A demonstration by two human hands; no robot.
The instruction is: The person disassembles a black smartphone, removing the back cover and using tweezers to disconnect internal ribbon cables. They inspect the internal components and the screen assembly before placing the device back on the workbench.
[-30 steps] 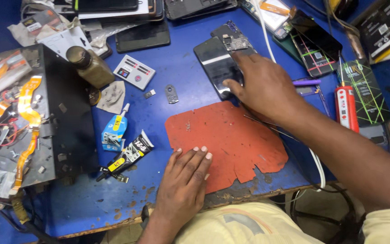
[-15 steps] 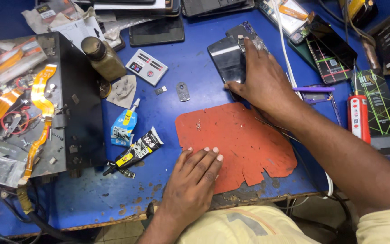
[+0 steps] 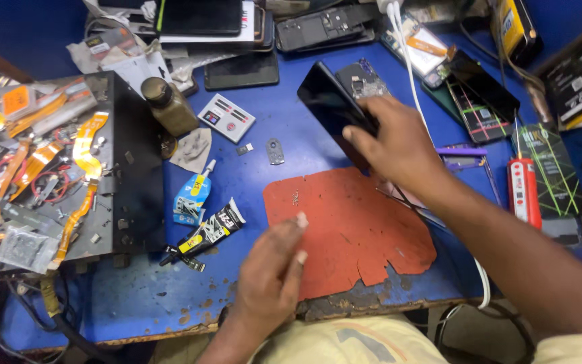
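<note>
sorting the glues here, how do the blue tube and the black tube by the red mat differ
The blue tube is short and squat; the black tube is longer and slimmer. The blue one is blue and white with a pale nozzle pointing up the table; the black one is black with yellow and white, its dark tip pointing down-left. Both lie flat on the blue table, untouched by either hand.

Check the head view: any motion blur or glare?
Head view: left hand is smeared by motion blur above the red mat; right hand is slightly soft, fingers on the black phone, whose glossy face shows a faint sheen, no hard glare; the table is evenly lit and sharp.
</note>
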